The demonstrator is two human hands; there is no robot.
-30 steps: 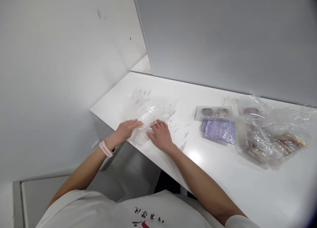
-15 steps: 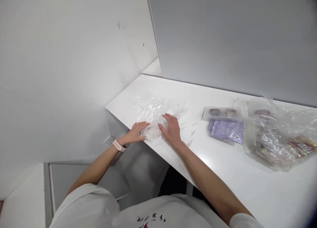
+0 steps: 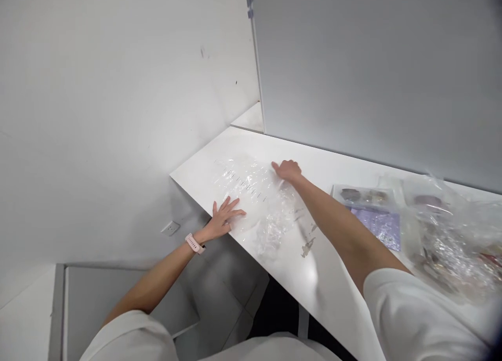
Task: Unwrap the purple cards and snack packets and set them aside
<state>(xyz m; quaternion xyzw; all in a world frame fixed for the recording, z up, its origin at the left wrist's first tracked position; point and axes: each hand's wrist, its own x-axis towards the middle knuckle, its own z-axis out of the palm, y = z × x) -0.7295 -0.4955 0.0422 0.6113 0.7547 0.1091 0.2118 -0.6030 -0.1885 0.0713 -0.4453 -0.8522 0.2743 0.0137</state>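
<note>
A clear plastic bag (image 3: 254, 199) with small black print lies flat on the white table (image 3: 337, 267), near its left end. My left hand (image 3: 223, 218) rests on the bag's near edge at the table's front edge, fingers spread flat. A pink watch sits on that wrist. My right hand (image 3: 288, 170) reaches across to the bag's far side, fingers curled down on the plastic.
To the right lie small clear packets (image 3: 363, 196) with dark items, a purple packet (image 3: 378, 225), and a big crumpled clear bag (image 3: 451, 235) with goods inside. A white wall stands left, a grey partition behind. A wall socket (image 3: 170, 228) is below the table.
My right hand has slid from beside the left hand out to the bag's far side. The bag now lies spread flatter. The view has shifted left.
</note>
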